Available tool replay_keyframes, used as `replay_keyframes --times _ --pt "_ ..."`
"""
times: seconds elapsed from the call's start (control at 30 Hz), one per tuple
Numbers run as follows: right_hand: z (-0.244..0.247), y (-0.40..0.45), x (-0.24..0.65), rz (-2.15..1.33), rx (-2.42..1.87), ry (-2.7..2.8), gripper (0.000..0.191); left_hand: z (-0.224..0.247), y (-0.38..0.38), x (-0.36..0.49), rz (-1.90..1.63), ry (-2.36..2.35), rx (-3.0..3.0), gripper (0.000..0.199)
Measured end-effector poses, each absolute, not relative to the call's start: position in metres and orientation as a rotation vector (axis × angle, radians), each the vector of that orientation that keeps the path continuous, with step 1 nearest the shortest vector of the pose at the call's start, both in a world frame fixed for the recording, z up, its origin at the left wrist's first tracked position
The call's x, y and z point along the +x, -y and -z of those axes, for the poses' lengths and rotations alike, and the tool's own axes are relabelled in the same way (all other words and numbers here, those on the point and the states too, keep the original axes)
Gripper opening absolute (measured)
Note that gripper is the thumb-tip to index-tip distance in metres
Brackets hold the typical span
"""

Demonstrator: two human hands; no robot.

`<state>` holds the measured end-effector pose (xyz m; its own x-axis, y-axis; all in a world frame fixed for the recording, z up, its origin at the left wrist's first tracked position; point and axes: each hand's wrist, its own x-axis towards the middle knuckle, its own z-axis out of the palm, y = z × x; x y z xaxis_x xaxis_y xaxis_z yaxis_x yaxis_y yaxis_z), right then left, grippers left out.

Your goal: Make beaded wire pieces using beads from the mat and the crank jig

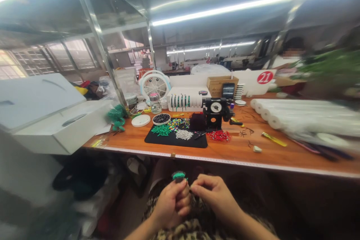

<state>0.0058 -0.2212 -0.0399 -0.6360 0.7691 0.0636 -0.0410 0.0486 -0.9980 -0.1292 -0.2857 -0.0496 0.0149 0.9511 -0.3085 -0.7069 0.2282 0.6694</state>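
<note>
Above my lap, in front of the table edge, my left hand (176, 198) is closed around a small green beaded piece (179, 175) with a dark fringed rim. The piece sticks up between thumb and fingers. Close on its right, my right hand (210, 191) is closed in a pinch, thumb against forefinger; whatever is between the fingertips is too small to make out. Beyond the hands a black mat (174, 141) carries green tube-shaped beads (161, 130), multicoloured beads (176, 123) and silvery beads (184, 134). A white dish of dark beads (161, 119) stands at its back left.
A black machine with a dial (216, 108) stands behind the mat, red beads (219, 135) before it. White rolls (298, 112) and a yellow-handled tool (274, 138) lie right. Left are an open white box (62, 127) and a fan (154, 85). Another person sits far right.
</note>
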Motion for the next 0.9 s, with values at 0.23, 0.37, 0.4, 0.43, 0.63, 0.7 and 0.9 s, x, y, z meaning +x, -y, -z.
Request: replay_keyframes --times 0.23,0.37,0.4,0.43,0.63,0.7,0.9 --pt "0.041 0.221 0.004 -1.544 -0.838 1.693 0.025 0.048 0.288 -0.122 -1.425 -1.027 0.487 0.042" --pt "0.043 0.220 0.004 -1.495 -0.857 1.754 0.024 0.049 0.290 -0.124 -1.400 -1.193 0.553 0.039" --pt "0.043 0.219 0.004 -1.498 -0.854 1.766 0.022 0.048 0.291 -0.125 -1.407 -1.236 0.580 0.037" --pt "0.044 0.218 0.004 -1.507 -0.849 1.774 0.020 0.046 0.291 -0.125 -1.415 -1.279 0.615 0.036" --pt "0.049 0.221 0.002 -1.514 -0.860 1.854 0.017 0.044 0.291 -0.124 -1.398 -1.328 0.654 0.034" --pt "0.048 0.224 0.003 -1.479 -0.837 1.947 0.017 0.050 0.291 -0.124 -1.404 -1.261 0.537 0.041" --pt "0.038 0.227 0.007 -1.368 -0.695 2.087 0.015 0.054 0.289 -0.126 -1.692 -1.338 0.528 0.040"
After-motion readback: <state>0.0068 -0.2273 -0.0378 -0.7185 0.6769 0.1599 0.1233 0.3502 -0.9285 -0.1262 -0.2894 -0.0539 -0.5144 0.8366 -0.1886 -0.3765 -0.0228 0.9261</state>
